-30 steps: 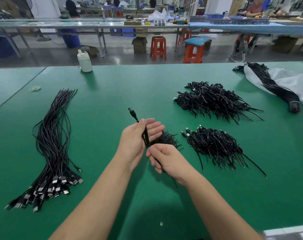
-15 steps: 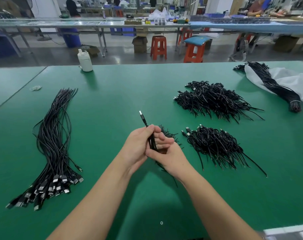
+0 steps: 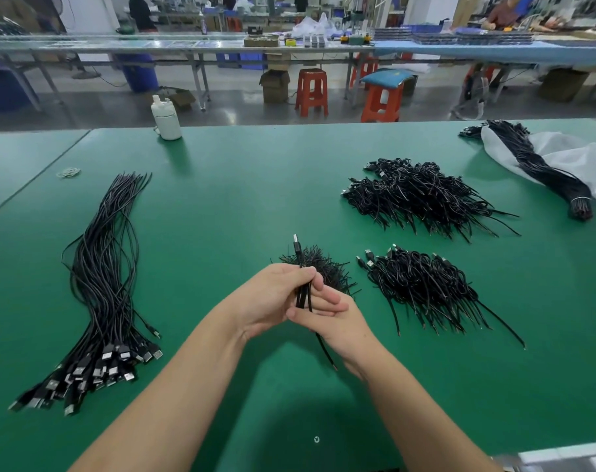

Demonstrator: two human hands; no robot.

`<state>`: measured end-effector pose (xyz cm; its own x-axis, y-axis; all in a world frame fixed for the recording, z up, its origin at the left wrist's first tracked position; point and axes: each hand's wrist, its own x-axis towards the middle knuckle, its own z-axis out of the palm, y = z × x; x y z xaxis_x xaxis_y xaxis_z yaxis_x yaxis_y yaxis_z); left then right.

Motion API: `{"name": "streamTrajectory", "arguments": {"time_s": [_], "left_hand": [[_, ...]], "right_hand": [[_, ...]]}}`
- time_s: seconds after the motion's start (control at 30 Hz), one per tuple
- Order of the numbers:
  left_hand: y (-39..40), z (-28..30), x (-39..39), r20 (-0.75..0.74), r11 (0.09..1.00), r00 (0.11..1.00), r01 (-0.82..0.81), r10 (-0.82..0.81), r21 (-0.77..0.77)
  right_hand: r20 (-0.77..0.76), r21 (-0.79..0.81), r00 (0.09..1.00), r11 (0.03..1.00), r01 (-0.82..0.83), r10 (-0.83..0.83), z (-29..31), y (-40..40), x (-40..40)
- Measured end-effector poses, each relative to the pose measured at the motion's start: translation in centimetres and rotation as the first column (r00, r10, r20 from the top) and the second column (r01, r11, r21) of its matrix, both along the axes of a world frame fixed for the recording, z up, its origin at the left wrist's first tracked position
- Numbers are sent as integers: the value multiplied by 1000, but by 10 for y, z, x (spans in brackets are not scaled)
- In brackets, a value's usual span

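Observation:
Over the middle of the green table (image 3: 235,206), my left hand (image 3: 272,298) grips a folded black USB cable (image 3: 301,284). Its plug points up and away above my fingers. My right hand (image 3: 334,318) meets the left from the right and holds the same cable lower down, fingers laid across it. The cable's bare end trails toward me below my right wrist. A small heap of black twist ties (image 3: 327,267) lies just behind my hands.
A long bunch of straight USB cables (image 3: 98,287) lies at the left. Two piles of coiled cables (image 3: 422,284) (image 3: 422,195) sit at the right. A tied cable bundle (image 3: 542,168) rests on a white bag (image 3: 582,158) far right. A white bottle (image 3: 165,119) stands at the far edge.
My hands have come together and shifted slightly right. The cable, held loosely in my open left palm before, is now folded and gripped by both hands, its plug standing more upright.

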<state>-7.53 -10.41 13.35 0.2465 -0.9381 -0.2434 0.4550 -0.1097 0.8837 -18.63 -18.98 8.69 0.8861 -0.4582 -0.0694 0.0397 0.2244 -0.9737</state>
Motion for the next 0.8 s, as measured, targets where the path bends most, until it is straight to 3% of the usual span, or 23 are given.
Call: {"name": "streamTrajectory", "arguments": {"time_s": [0.13,0.23,0.3,0.37,0.4,0.47,0.5,0.63,0.8], "left_hand": [[4,-2,3,68,997,997,24,-29,68],[7,-6,4,342,984,940,-49,-12,170],[7,-10,5,630,961,776,-153,-27,230],[5,-13,4,829,922,547,-252,-113,292],[5,-14,2,869,905,470,-289,-151,314],[4,-16,-3,910,890,365,-323,-198,323],[4,-17,-4,918,893,342,-319,-204,317],[4,-17,-1,911,932,396,-276,-114,237],[-5,-20,4,942,914,329,-361,-59,184]], "right_hand": [[-74,-107,997,994,-3,-5,-5,-1,-6],[-146,-297,987,955,25,-72,-6,-7,-7],[-182,-572,971,820,24,-155,-7,-12,-8],[-254,-816,946,569,-98,-202,-9,-14,-10],[-302,-862,931,477,-174,-206,-10,-14,-11],[-364,-879,909,396,-264,-202,-11,-12,-11],[-379,-883,903,371,-287,-203,-11,-12,-11],[-371,-898,908,325,-297,-194,-9,-11,-11],[-395,-898,893,296,-325,-216,-5,-10,-8]]}}
